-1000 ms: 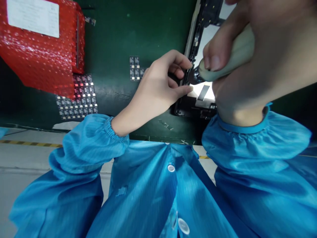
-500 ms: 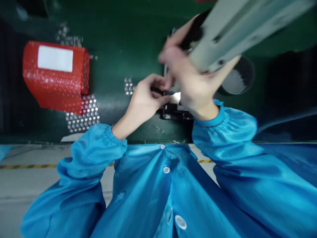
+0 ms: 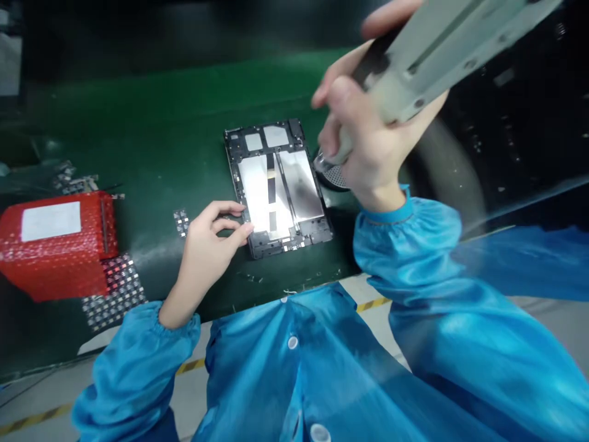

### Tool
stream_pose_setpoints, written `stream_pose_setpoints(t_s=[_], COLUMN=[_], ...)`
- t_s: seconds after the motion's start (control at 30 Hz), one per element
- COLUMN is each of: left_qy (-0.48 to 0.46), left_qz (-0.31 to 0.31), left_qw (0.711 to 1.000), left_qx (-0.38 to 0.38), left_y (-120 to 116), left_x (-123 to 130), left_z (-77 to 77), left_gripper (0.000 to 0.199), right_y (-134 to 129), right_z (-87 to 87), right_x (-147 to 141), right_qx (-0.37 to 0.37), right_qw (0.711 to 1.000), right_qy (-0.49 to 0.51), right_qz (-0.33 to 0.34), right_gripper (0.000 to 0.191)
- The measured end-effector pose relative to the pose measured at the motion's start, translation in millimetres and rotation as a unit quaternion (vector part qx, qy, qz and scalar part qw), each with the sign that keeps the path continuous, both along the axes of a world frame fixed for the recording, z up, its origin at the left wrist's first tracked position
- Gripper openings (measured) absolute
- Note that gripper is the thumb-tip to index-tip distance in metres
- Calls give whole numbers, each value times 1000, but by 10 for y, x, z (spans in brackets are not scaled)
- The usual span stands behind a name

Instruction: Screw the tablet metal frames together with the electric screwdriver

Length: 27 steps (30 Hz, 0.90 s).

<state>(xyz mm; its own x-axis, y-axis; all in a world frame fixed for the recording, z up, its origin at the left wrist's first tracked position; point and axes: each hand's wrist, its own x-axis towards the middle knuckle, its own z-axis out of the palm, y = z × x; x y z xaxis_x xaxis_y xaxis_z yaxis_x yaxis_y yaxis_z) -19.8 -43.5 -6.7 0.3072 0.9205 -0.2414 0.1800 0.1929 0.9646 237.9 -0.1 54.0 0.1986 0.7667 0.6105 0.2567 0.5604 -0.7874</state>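
Note:
An opened tablet lies on the green mat, its silvery inner panels and black frame facing up. My left hand holds the tablet's lower left edge between thumb and fingertips. To the right and above the tablet, my right hand is wrapped round a thick pale grey handheld tool with a slot and screws along its body. The tool slants up to the upper right, close to the camera. Its working tip is mostly hidden by my fingers and blurred.
A red bubble-wrap package with a white label stands at the left, partly over a sheet of small components. Several small parts lie left of my left hand. A round dark dish sits beside the tablet, partly behind my right hand.
The view has turned and shifted, and the tablet now shows whole. My right hand with the tool has moved off the tablet to the right; my left hand now grips its left edge.

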Motion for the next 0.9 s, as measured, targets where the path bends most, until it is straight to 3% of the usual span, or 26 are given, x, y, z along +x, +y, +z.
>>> stream_pose_setpoints(t_s=[0.03, 0.13, 0.3, 0.47, 0.73, 0.9], left_qy=[2, 13, 34, 39, 32, 24], left_qz=[-2, -7, -5, -9, -12, -5], left_qw=[1000, 1000, 999, 999, 999, 1000], left_qx=[-3, -10, -19, -20, -21, -13], left_y=[0, 5, 6, 3, 6, 7], left_x=[0, -7, -31, -11, -11, -7], left_z=[3, 11, 50, 110, 86, 62], left_gripper=[38, 36, 36, 32, 30, 33], right_y=[91, 311, 371, 331, 246, 280], right_z=[-50, -272, -505, -513, -496, -444], right_x=[169, 523, 643, 622, 576, 483], right_qx=[19, 26, 5, 30, 30, 18], right_qw=[1000, 998, 999, 999, 998, 996], right_qy=[18, 59, 53, 39, 44, 80], right_qz=[-3, -20, 3, 16, 23, 25], right_gripper=[97, 88, 81, 68, 92, 70])
